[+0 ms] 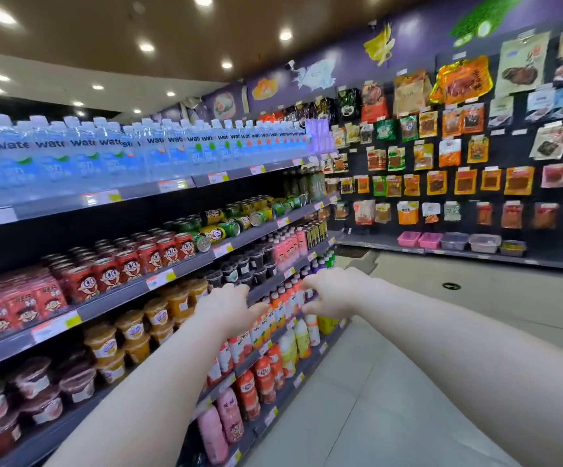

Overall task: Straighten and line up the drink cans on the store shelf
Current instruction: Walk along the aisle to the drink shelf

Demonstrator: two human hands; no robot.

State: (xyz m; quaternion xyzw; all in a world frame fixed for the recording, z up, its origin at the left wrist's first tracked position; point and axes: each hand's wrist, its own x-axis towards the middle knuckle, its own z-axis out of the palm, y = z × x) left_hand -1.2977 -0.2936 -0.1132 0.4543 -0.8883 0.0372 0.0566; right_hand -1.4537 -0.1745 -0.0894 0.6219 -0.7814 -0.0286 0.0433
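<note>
Store shelf (185, 269), both hands' fingers (256, 310) spread, empty

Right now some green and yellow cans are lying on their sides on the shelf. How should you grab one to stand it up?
Take a tipped green can around its round side wall, coming from the open aisle side at the shelf's front edge. Its silvery end points toward the aisle, so fingers probably wrap the body best. Both the left hand and right hand are empty, lower down.

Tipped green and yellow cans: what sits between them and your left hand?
In the head view, the dark cups on the shelf below sit between the left hand and the tipped cans, with the shelf edge carrying a price tag.
</note>
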